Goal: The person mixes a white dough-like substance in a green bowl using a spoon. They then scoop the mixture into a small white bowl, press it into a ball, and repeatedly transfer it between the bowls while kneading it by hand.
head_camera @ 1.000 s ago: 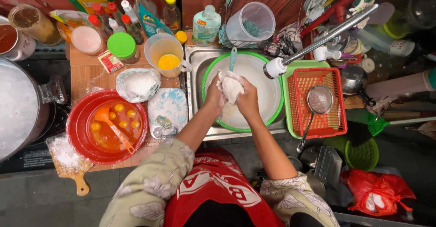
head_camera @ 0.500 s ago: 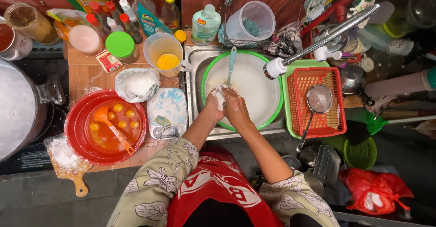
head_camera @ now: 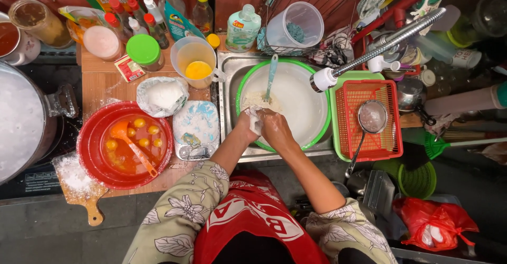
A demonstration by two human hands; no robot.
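Cluttered wooden counter (head_camera: 105, 84) beside sink (head_camera: 228, 68); 2 hands (head_camera: 261, 125) clasped around white dough (head_camera: 255, 117).

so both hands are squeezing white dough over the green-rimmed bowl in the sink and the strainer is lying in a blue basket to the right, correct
Not quite: the basket is red, not blue, as the head view shows. The rest holds: the left hand and right hand press a lump of white dough together over the green-rimmed bowl in the sink, and the strainer lies in that basket to the right.
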